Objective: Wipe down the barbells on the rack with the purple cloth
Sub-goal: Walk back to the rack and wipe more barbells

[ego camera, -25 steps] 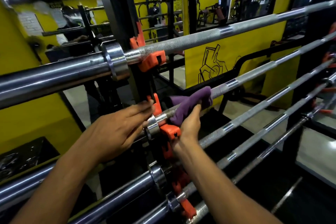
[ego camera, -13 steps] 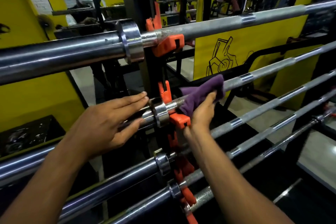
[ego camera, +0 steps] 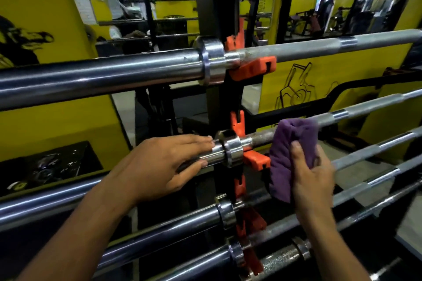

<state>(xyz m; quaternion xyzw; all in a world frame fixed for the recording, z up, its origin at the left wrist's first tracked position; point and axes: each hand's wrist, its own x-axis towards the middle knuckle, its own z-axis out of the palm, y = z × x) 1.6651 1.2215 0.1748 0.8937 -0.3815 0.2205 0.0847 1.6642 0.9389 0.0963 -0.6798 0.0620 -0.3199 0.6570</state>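
Observation:
Several steel barbells lie across a black rack upright on orange hooks. The purple cloth is wrapped over the shaft of the second barbell, just right of its collar. My right hand grips the cloth around that shaft, thumb on the near side. My left hand holds the same bar's sleeve left of the collar, fingers above and thumb below. The top barbell runs across at chest height.
Three more barbells are stacked below, slanting down to the right. A yellow wall with black drawings stands behind the rack. Other gym machines and a second rack show in the background. A dark panel sits at lower left.
My right hand has slid the cloth a little rightward along the second bar and now wraps it more fully. My left hand stays on the sleeve. The camera has moved closer.

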